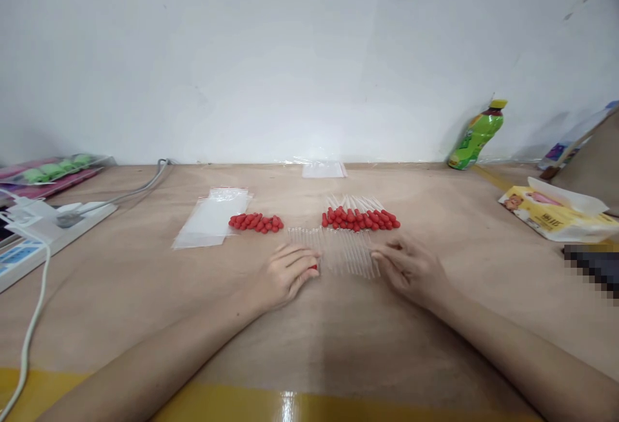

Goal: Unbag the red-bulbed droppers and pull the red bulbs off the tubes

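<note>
My left hand [290,273] rests on the table with its fingers curled around a red rubber bulb [313,267], of which only a small part shows. Clear thin dropper tubes [358,254] lie side by side between my two hands. At the right end of that row, my right hand [411,267] pinches a tube between thumb and fingertips. Behind the left part of the tubes lies a pile of loose red bulbs [256,222]. Several droppers with red bulbs [360,219] lie behind the right part, their clear stems pointing to the wall.
Clear plastic bags [210,215] are stacked left of the loose bulbs, and another white packet [324,169] lies by the wall. A power strip [53,235] with cables stands at left. On the right are a green bottle [478,135], a yellow tissue pack [551,212] and a dark object [592,267].
</note>
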Demonstrator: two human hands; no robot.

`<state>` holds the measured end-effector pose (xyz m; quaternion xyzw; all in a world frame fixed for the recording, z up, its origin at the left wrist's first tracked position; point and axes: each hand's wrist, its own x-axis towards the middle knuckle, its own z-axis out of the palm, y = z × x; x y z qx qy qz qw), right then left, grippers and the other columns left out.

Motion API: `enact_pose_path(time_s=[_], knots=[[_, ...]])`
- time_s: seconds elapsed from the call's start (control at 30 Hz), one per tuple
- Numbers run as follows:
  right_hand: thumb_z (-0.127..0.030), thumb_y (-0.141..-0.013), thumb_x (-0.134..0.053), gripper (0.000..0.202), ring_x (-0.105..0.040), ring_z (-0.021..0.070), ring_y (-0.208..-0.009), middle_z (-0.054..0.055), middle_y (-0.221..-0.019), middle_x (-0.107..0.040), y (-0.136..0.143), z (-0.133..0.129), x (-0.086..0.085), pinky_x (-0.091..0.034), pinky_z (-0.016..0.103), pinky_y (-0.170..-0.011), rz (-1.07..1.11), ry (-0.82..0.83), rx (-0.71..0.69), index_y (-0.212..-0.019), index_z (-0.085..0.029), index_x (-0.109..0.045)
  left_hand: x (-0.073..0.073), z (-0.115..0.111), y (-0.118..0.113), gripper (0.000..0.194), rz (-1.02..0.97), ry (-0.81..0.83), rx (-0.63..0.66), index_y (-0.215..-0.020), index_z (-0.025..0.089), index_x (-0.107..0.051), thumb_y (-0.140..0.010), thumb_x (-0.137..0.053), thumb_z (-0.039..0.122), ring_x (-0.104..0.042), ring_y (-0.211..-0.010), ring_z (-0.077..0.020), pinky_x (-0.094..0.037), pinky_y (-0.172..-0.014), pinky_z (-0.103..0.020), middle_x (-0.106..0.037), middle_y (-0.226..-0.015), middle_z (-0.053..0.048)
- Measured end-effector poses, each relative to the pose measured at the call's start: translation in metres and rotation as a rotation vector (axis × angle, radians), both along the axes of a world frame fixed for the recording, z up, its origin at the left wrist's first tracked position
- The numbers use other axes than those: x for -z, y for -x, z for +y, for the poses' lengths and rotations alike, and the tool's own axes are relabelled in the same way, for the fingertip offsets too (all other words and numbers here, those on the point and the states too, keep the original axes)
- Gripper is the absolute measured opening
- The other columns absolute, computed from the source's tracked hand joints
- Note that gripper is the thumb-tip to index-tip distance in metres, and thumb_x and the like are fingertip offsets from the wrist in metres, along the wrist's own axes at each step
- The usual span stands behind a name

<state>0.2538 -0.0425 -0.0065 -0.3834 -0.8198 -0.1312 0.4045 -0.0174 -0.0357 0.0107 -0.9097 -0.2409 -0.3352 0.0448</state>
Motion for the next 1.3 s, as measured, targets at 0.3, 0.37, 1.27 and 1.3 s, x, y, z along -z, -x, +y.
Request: enact_pose_path(time_s=[0.3, 0.37, 1.27, 1.3], knots=[[-0.020, -0.077, -0.042, 0.029, -0.057, 0.0162, -0.059, 0.003, -0.072, -0.063, -0.003, 0.010, 0.002, -0.042, 0.027, -0.058, 0.095, 0.491, 0.366, -0.102, -0.016, -0.058, -0.032, 0.033, 0.023, 0.027, -0.242, 0.156, -0.456, -0.108, 0.017, -0.057, -0.087, -0.039, 0.019, -0.052, -0.085, -0.0165, -0.047, -0.077, -0.031, -0.051, -0.088, -0.007], [-0.019, -0.075, -0.042, 0.030, -0.055, 0.0161, -0.059, 0.003, -0.068, -0.061, -0.002, 0.011, 0.003, -0.041, 0.027, -0.058, 0.101, 0.518, 0.372, -0.101, -0.015, -0.058, -0.043, 0.044, 0.039, 0.028, -0.279, 0.166, -0.562, -0.106, 0.016, -0.058, -0.084, -0.042, 0.019, -0.052, -0.087, -0.0183, -0.047, -0.078, -0.032, -0.051, -0.086, -0.007], [-0.027, -0.080, -0.043, 0.025, -0.057, 0.0173, -0.064, 0.006, -0.078, -0.064, 0.010, 0.013, 0.010, -0.039, 0.030, -0.062, 0.048, 0.397, 0.313, -0.091, -0.016, -0.062, -0.039, 0.067, 0.066, 0.023, -0.064, 0.107, -0.720, -0.081, 0.019, -0.061, -0.084, -0.042, 0.031, -0.055, -0.077, -0.0196, -0.043, -0.070, -0.030, -0.064, -0.077, -0.004], [-0.028, -0.080, -0.044, 0.025, -0.057, 0.0172, -0.064, 0.006, -0.078, -0.064, 0.010, 0.013, 0.010, -0.039, 0.030, -0.062, 0.058, 0.384, 0.308, -0.092, -0.016, -0.062, -0.041, 0.066, 0.065, 0.023, -0.092, 0.079, -0.715, -0.081, 0.018, -0.061, -0.084, -0.042, 0.031, -0.056, -0.078, -0.0194, -0.043, -0.070, -0.030, -0.064, -0.078, -0.004]])
